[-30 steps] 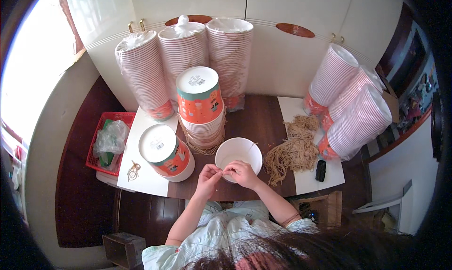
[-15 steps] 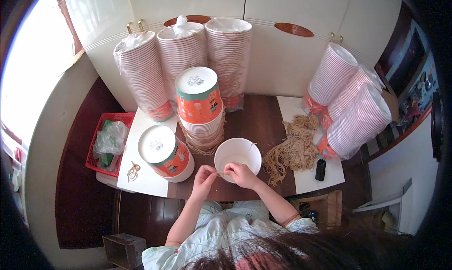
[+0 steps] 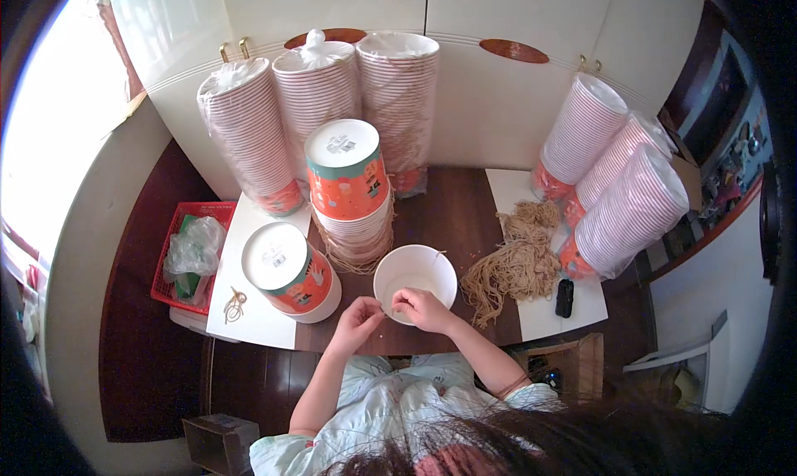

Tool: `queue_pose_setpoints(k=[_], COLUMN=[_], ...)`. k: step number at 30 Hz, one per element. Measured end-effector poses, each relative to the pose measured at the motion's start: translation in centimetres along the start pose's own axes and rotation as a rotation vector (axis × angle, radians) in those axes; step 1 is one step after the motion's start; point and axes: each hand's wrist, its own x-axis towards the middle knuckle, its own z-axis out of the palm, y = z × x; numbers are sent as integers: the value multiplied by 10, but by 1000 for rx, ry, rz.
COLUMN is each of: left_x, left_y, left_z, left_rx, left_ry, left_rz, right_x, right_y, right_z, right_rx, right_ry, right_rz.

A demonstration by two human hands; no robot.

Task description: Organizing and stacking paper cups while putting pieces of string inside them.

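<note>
A white paper bucket (image 3: 405, 264) stands upright with its mouth up at the table's near edge. At its near rim my left hand (image 3: 357, 323) is closed in a pinch, just outside the bucket on the left. My right hand (image 3: 420, 309) is pinched over the rim, its fingertips close to the left ones. A thin tan string runs between the fingertips, mostly hidden by them. Another bit of string (image 3: 441, 253) shows at the bucket's far rim. To the right lies a tangled heap of tan strings (image 3: 516, 264).
An upturned orange bucket (image 3: 290, 268) stands at left, with an upturned bucket stack (image 3: 347, 177) wrapped in strings behind it. Tall plastic-wrapped stacks stand at the back (image 3: 315, 85) and right (image 3: 627, 210). A black object (image 3: 564, 298), string loops (image 3: 235, 305) and a red basket (image 3: 170, 252) flank them.
Both hands remain at the near rim with small finger movements. The string between them shows less than before. The whole view has shifted slightly.
</note>
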Motion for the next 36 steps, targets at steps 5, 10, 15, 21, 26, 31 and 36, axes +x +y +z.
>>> queue_pose_setpoints(k=[5, 10, 15, 21, 26, 31, 36], left_x=[-2, -3, -2, -2, 0, 2, 3], left_y=[12, 21, 7, 4, -5, -7, -20], left_z=[5, 11, 11, 16, 19, 22, 15], left_rx=[356, 493, 425, 318, 247, 207, 245], left_ry=[56, 58, 110, 152, 206, 283, 302], left_rz=[23, 32, 93, 4, 42, 98, 61], right_x=[0, -1, 0, 0, 1, 1, 0], right_y=[-1, 1, -1, 1, 7, 5, 7], right_z=[0, 1, 1, 2, 4, 3, 3], right_rx=[-29, -23, -12, -71, -109, -149, -169], right_ry=[-1, -7, -17, -25, -44, -77, -107], right_rz=[-27, -18, -22, -39, -52, -36, -54])
